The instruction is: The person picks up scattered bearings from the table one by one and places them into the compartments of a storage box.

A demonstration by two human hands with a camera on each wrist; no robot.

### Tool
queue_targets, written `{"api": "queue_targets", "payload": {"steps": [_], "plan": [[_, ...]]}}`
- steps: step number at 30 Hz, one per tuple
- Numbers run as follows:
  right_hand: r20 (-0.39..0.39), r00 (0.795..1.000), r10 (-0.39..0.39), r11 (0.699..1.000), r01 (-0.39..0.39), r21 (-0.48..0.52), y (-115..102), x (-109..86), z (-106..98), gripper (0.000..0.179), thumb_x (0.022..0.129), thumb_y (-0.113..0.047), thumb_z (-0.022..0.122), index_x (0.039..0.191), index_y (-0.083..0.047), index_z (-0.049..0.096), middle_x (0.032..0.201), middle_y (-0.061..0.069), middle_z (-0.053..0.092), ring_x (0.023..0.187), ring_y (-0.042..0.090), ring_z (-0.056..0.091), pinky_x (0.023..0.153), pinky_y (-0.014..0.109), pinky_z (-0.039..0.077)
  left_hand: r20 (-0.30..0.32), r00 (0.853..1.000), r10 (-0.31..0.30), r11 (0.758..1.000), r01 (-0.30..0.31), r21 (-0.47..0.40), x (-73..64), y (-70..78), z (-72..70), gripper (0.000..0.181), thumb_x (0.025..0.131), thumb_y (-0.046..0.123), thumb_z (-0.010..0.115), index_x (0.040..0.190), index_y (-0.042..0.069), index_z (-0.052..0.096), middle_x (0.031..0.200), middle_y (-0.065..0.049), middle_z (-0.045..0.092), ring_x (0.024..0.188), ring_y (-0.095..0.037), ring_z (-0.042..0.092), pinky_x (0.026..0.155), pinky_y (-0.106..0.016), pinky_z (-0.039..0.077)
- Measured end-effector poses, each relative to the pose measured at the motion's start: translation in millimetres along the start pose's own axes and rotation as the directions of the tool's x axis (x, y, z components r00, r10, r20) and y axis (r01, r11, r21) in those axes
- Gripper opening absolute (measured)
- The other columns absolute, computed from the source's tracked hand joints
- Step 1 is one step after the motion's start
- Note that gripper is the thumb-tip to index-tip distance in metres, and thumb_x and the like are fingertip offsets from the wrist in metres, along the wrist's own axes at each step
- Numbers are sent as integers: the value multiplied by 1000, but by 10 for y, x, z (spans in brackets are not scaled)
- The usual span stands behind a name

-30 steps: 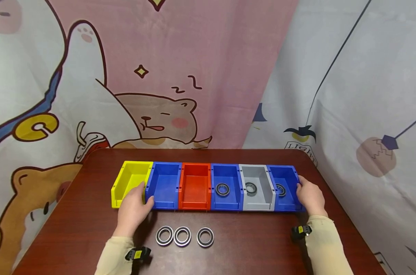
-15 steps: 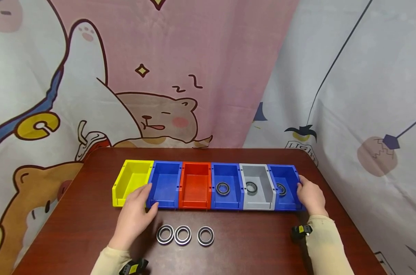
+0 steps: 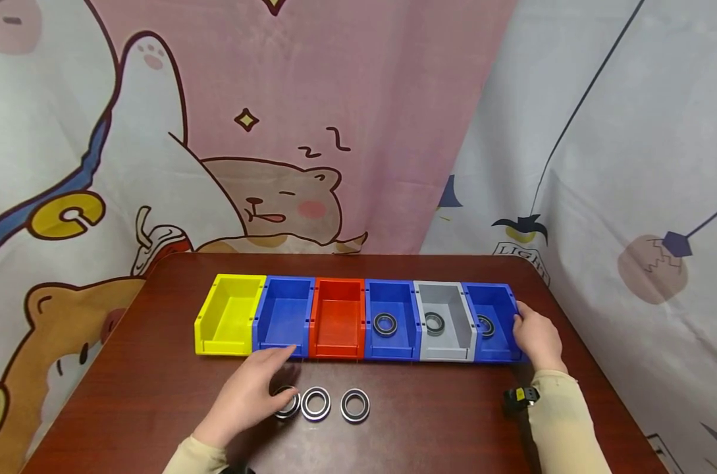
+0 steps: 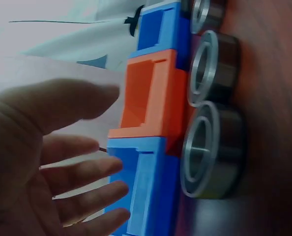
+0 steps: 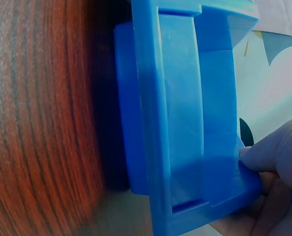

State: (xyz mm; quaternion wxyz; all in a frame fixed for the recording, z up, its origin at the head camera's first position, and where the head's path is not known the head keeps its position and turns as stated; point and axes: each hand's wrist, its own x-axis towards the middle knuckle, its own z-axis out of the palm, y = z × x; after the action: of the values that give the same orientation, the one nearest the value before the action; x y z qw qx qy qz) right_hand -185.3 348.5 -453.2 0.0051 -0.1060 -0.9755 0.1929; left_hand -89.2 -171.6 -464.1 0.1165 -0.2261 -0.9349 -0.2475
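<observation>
My left hand [image 3: 248,395], fingers spread, hovers over the leftmost loose steel bearing [image 3: 290,416], partly covering it in the head view. In the left wrist view this bearing [image 4: 227,152] lies apart from the extended fingers. Two more bearings, a middle one [image 3: 316,417] and a right one [image 3: 355,419], lie beside it on the table. At the row's right end, my right hand [image 3: 538,339] grips the outer side wall of a blue bin [image 3: 497,303]. The right wrist view has the thumb [image 5: 254,156] over that wall, with fingers outside it.
Left of the held bin run a grey bin [image 3: 450,299], a blue bin [image 3: 390,296], a red bin [image 3: 338,316], another blue bin [image 3: 284,316] and a yellow bin [image 3: 230,313]. The three rightmost bins each hold one bearing. A printed curtain [image 3: 394,131] hangs behind the table [image 3: 429,421].
My left hand has left the yellow and blue bins' front, moving down and right to above the leftmost loose bearing. The right hand stays on the blue bin's wall.
</observation>
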Motion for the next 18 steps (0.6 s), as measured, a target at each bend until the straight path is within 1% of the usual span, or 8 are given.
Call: {"api": "queue_targets", "payload": {"steps": [3, 5, 7, 10, 12, 15, 18], "plan": [[4, 1000, 10, 1000, -10, 4, 4, 2, 1, 50, 102, -11, 44, 147, 8, 35, 136, 39, 44, 118, 58, 48, 91, 67, 42, 72, 997, 39, 999, -40, 13, -42, -25, 40, 76, 69, 26, 88, 135, 1, 59, 123, -12, 66, 113, -31, 61, 96, -47, 48], [5, 1000, 14, 1000, -14, 4, 6, 8, 1, 50, 102, -12, 44, 147, 8, 35, 137, 39, 43, 118, 58, 47, 91, 67, 42, 102, 992, 70, 997, -73, 26, -67, -41, 66, 79, 68, 29, 88, 135, 1, 58, 125, -12, 65, 113, -30, 61, 96, -47, 48], [4, 1000, 16, 1000, -16, 2, 5, 11, 2, 50, 102, -12, 44, 147, 8, 35, 137, 39, 43, 118, 58, 47, 91, 67, 42, 118, 989, 90, 995, -95, 34, -90, -48, 87, 80, 67, 30, 89, 135, 0, 59, 126, -14, 64, 113, -32, 61, 96, -48, 48], [3, 1000, 14, 1000, -14, -1, 1, 9, 5, 50, 102, -11, 44, 147, 8, 35, 136, 39, 43, 118, 58, 47, 91, 67, 42, 130, 986, 106, 993, -111, 36, -109, -46, 108, 80, 66, 30, 89, 133, -2, 60, 127, -17, 63, 114, -35, 60, 96, -49, 48], [2, 1000, 14, 1000, -14, -1, 0, 6, 4, 50, 102, -11, 44, 147, 8, 35, 136, 39, 43, 118, 58, 47, 91, 67, 42, 129, 985, 116, 992, -122, 42, -119, -39, 118, 77, 65, 28, 90, 130, -2, 62, 126, -17, 64, 113, -35, 60, 95, -49, 49], [2, 1000, 14, 1000, -14, 2, 0, 1, 1, 50, 102, -11, 44, 147, 9, 35, 137, 39, 43, 118, 58, 47, 91, 67, 42, 132, 983, 125, 989, -134, 65, -131, -32, 141, 71, 63, 26, 91, 124, 0, 65, 120, -13, 65, 108, -31, 61, 92, -47, 50], [2, 1000, 16, 1000, -16, 5, -5, -4, 1, 50, 102, -12, 43, 146, 9, 35, 137, 39, 43, 118, 58, 47, 91, 67, 42, 129, 982, 140, 984, -152, 88, -139, -32, 169, 64, 60, 22, 91, 117, 3, 69, 110, -8, 66, 100, -26, 61, 87, -43, 52]]}}
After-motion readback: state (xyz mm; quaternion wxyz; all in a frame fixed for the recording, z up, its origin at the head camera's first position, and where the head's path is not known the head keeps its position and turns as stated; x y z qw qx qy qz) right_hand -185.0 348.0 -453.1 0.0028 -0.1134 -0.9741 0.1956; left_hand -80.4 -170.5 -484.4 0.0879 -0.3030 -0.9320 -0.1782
